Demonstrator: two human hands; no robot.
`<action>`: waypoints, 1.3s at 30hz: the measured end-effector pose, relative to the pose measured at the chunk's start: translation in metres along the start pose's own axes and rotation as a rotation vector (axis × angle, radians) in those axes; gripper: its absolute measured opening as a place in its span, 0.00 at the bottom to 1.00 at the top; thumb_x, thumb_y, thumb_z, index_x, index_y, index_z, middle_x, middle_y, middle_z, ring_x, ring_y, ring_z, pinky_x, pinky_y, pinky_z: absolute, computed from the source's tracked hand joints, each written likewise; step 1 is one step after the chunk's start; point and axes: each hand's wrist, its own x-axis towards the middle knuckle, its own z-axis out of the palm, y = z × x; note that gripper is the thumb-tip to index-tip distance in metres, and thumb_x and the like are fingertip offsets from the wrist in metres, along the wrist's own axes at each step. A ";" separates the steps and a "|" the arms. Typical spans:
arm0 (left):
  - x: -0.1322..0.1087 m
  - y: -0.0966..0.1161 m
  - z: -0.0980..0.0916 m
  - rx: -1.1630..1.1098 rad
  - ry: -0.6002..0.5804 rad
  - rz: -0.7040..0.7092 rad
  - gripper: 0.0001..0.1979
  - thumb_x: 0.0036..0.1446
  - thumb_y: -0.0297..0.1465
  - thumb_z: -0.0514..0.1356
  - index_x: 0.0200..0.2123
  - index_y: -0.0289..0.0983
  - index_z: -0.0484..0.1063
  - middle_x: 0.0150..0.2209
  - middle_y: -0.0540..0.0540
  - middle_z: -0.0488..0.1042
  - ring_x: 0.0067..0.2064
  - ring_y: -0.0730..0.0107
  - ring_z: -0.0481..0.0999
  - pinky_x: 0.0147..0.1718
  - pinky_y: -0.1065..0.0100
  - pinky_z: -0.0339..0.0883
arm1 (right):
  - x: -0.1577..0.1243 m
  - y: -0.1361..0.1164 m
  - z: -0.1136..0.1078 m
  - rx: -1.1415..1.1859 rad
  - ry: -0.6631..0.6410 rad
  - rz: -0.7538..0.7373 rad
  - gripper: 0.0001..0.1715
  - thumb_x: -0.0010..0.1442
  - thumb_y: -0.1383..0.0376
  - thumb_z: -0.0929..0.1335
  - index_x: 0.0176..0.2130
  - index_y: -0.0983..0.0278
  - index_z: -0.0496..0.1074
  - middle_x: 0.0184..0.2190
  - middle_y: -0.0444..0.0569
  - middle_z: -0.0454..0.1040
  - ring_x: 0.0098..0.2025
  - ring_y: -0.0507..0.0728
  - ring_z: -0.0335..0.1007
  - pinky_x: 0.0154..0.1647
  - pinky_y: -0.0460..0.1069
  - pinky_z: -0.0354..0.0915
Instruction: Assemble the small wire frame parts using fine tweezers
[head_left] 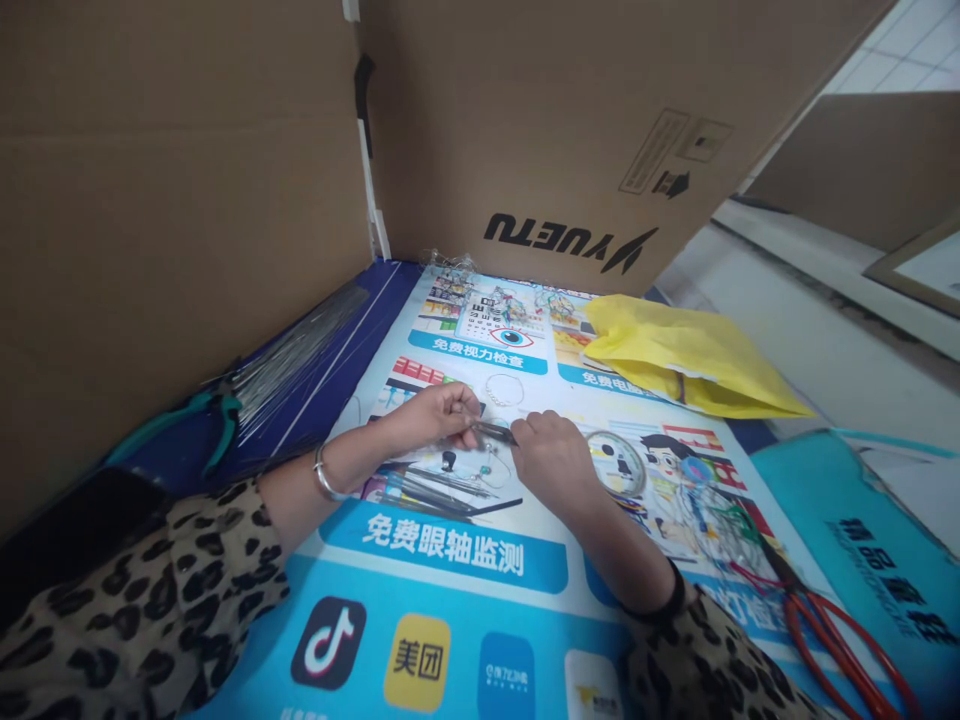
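Observation:
My left hand and my right hand meet over a printed poster that covers the table. Both are closed in a pinch on a small dark tool or clip held between them. A thin wire with a small teal bead lies just below the hands. A thin bracelet-like ring of beads lies just beyond them. A silver bangle sits on my left wrist, and both sleeves are leopard print.
Teal-handled pliers and a bundle of thin metal wires lie at the left. A yellow bag lies at the back right. Red-handled scissors and tangled wires are at the right. Cardboard walls stand behind.

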 end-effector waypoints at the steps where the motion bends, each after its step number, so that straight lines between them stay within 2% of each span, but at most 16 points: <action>1: 0.000 0.000 0.000 0.008 -0.003 -0.005 0.09 0.51 0.32 0.59 0.32 0.34 0.63 0.22 0.48 0.74 0.25 0.75 0.73 0.26 0.73 0.65 | 0.000 0.000 -0.001 -0.005 -0.003 -0.008 0.11 0.58 0.67 0.59 0.34 0.64 0.68 0.32 0.53 0.69 0.37 0.58 0.59 0.35 0.51 0.48; 16: -0.001 -0.002 -0.001 0.103 -0.090 0.062 0.10 0.51 0.34 0.60 0.31 0.34 0.62 0.22 0.47 0.74 0.25 0.75 0.73 0.24 0.74 0.65 | 0.002 0.003 -0.007 -0.018 -0.084 -0.058 0.11 0.57 0.68 0.59 0.34 0.65 0.69 0.31 0.54 0.70 0.36 0.58 0.61 0.32 0.50 0.48; 29: -0.001 -0.002 -0.003 0.139 -0.124 0.089 0.09 0.53 0.34 0.58 0.32 0.34 0.62 0.21 0.48 0.72 0.24 0.75 0.72 0.23 0.74 0.63 | 0.001 0.002 -0.006 -0.033 -0.115 -0.029 0.12 0.58 0.68 0.58 0.36 0.65 0.68 0.31 0.54 0.71 0.34 0.57 0.63 0.29 0.48 0.50; 33: -0.001 -0.004 -0.003 0.097 -0.111 0.073 0.09 0.52 0.32 0.59 0.32 0.34 0.62 0.22 0.48 0.73 0.25 0.75 0.73 0.24 0.73 0.64 | 0.000 -0.002 -0.006 -0.015 -0.132 0.029 0.11 0.58 0.66 0.58 0.36 0.64 0.68 0.33 0.53 0.71 0.36 0.56 0.64 0.30 0.47 0.52; 39: -0.001 -0.002 0.000 0.008 -0.024 0.057 0.10 0.50 0.32 0.60 0.33 0.34 0.62 0.25 0.48 0.73 0.24 0.77 0.71 0.25 0.73 0.63 | 0.002 -0.006 -0.004 0.060 -0.149 0.197 0.12 0.59 0.61 0.58 0.38 0.61 0.66 0.35 0.50 0.72 0.38 0.57 0.67 0.31 0.47 0.55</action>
